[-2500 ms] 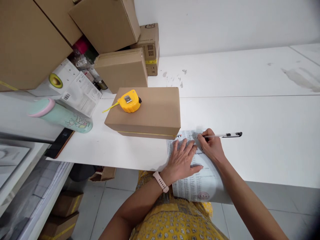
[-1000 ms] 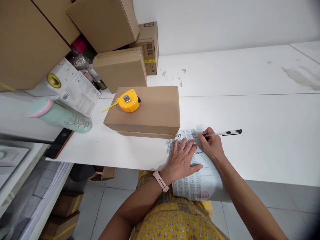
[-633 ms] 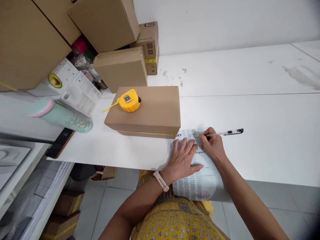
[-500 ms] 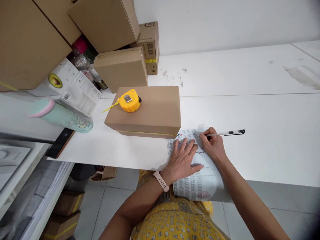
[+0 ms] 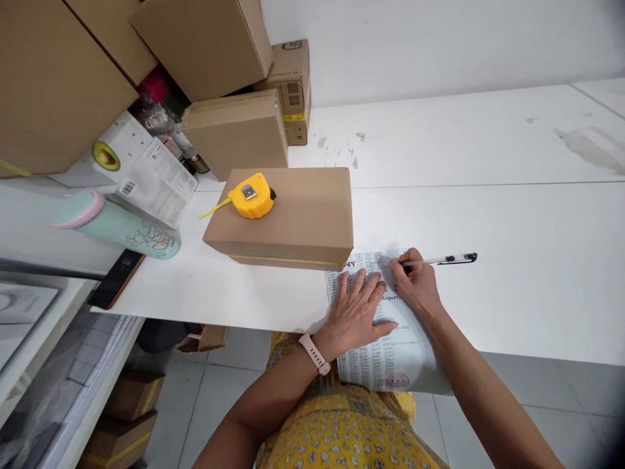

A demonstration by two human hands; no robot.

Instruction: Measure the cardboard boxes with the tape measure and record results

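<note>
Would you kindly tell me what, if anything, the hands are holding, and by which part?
The right hand holds the pen near its writing end. The left hand holds nothing; it rests, fingers spread, on the paper.

2 hands; 1 pen; 1 wristband

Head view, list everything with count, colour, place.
Printed paper: 1, whitish, front centre
Plastic pen: 1, clear and black, right centre
Rectangular cardboard box: 1, brown, centre
Plastic tape measure: 1, yellow, atop box
Other cardboard boxes: several, brown, left
Printed cartons: uncounted, white, left
Cylindrical bottle: 1, mint, left
Slim phone: 1, black, beside bottle
Small items: uncounted, mixed, left
Flat tabletop: 1, white, beneath box
Shelf: 1, white, lower left
Wall: 1, white, back
Tiled floor: 1, grey, below
Wrist strap: 1, pink, lower centre
Patterned garment: 1, yellow, bottom
Left hand: 1, bare, on paper
Right hand: 1, bare, gripping pen
</note>
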